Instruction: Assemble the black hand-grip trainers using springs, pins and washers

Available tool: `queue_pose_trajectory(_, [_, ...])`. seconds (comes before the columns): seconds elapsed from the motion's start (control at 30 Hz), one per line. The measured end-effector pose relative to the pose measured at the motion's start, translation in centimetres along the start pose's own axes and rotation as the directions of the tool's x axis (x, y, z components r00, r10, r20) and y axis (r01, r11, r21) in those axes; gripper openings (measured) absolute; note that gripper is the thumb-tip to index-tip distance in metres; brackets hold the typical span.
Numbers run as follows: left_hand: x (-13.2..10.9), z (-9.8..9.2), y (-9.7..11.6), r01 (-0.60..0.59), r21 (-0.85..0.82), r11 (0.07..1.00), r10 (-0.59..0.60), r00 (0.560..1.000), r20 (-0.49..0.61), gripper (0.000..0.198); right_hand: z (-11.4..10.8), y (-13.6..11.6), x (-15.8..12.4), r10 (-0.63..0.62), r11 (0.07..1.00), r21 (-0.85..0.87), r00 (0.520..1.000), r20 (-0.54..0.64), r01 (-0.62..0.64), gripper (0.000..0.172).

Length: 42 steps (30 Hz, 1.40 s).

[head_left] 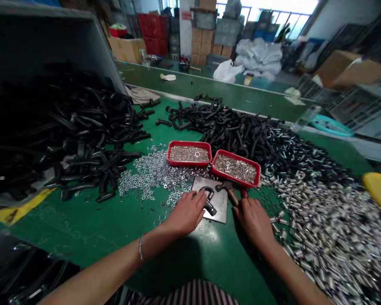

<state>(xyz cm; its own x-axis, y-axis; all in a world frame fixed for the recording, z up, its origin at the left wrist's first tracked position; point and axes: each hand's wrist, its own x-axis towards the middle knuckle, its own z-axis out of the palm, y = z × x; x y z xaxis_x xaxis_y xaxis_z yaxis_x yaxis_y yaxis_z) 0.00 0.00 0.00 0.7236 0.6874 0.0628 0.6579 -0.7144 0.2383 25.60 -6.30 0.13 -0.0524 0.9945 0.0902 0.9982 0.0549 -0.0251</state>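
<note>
My left hand (187,212) has its fingertips on a black curved handle part (210,207), steadying it on a square metal plate (221,214). A metal end piece shows at the top of that part. My right hand (255,218) is closed around the wooden grip of a hammer (231,195), whose head lies over the plate's upper right corner. A small red object (244,193) pokes out beside my right fingers; its kind is unclear. Just beyond the plate stand two red trays, the left tray (189,163) with tiny metal pieces, the right tray (214,170) with small pins.
Loose metal rings and nuts (149,173) spread left of the plate. A big pile of metal cylinders (330,237) covers the right side. Black handles (235,127) are heaped behind the trays, and more spill from a grey bin (109,55) at left.
</note>
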Motion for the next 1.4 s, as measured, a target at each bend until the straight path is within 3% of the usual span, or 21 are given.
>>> queue_pose_trajectory(0.13, [-0.6,-1.0,-0.6,-0.029,-0.072,0.997,0.028,1.000,-0.012,0.047,-0.4,0.8,-0.8,0.064,0.937,0.347,0.995,-0.072,-0.035,0.016])
queue_pose_trajectory(0.27, [-0.6,-1.1,-0.7,-0.028,-0.121,0.992,0.024,0.999,-0.032,0.046,-2.1,0.0,-1.9,0.088,0.794,0.604,0.996,-0.016,-0.061,0.028])
queue_pose_trajectory(0.37, [-0.5,-1.0,-0.7,-0.027,-0.144,0.989,0.021,0.999,-0.043,0.046,-3.2,-0.5,-1.8,0.028,0.802,0.597,0.999,-0.020,-0.010,0.032])
queue_pose_trajectory(0.53, [-0.8,-0.8,-0.5,0.011,-0.174,0.985,-0.027,0.996,-0.090,0.050,-4.9,-0.5,-1.1,-0.129,0.804,0.592,0.989,0.074,0.060,0.024])
queue_pose_trajectory(0.67, [-0.8,-0.3,-0.1,0.129,-0.215,0.968,-0.165,0.974,-0.158,0.078,-6.6,-1.9,-1.5,-0.018,0.766,0.637,0.994,-0.103,0.080,0.034])
queue_pose_trajectory(0.73, [-0.5,0.0,0.0,0.156,-0.221,0.963,-0.196,0.966,-0.169,0.085,-6.7,-2.7,-1.4,-0.065,0.781,0.609,0.988,-0.138,0.136,0.033])
queue_pose_trajectory(0.87, [-0.2,0.3,0.1,0.156,-0.212,0.965,-0.195,0.964,-0.180,0.090,-5.9,-3.2,-0.8,-0.231,0.797,0.591,0.967,0.110,0.124,0.025])
queue_pose_trajectory(0.97, [-0.2,-0.1,-0.1,0.147,-0.231,0.962,-0.188,0.968,-0.168,0.084,-5.4,-2.0,-1.2,-0.126,0.708,0.705,0.974,0.186,-0.043,0.027])
queue_pose_trajectory(1.03, [-0.1,-0.9,-0.2,0.149,-0.306,0.940,-0.201,0.969,-0.146,0.080,-5.2,-0.4,-2.3,0.056,0.600,0.779,0.980,0.190,-0.185,0.035])
queue_pose_trajectory(1.13, [0.6,-2.4,-0.4,0.214,-0.601,0.770,-0.273,0.962,-0.007,0.069,-4.4,3.7,-4.4,0.374,0.520,0.784,0.916,0.148,-0.339,0.046])
queue_pose_trajectory(1.2, [1.2,-3.1,-0.7,0.246,-0.751,0.612,-0.288,0.954,0.078,0.063,-3.7,7.4,-5.6,0.496,0.593,0.695,0.864,0.084,-0.408,0.049])
queue_pose_trajectory(1.23, [1.5,-3.2,-0.8,0.242,-0.765,0.596,-0.296,0.953,0.071,0.061,-3.3,9.2,-6.0,0.509,0.660,0.623,0.860,0.040,-0.420,0.050])
queue_pose_trajectory(1.33, [1.9,-2.6,-1.2,0.202,-0.590,0.781,-0.309,0.947,-0.085,0.056,-2.4,13.0,-6.1,0.374,0.895,0.320,0.914,-0.158,-0.311,0.047])
queue_pose_trajectory(1.4, [1.7,-1.6,-1.2,0.183,-0.456,0.871,-0.266,0.956,-0.125,0.043,-2.2,12.9,-5.2,0.248,0.960,0.191,0.938,-0.241,-0.205,0.044])
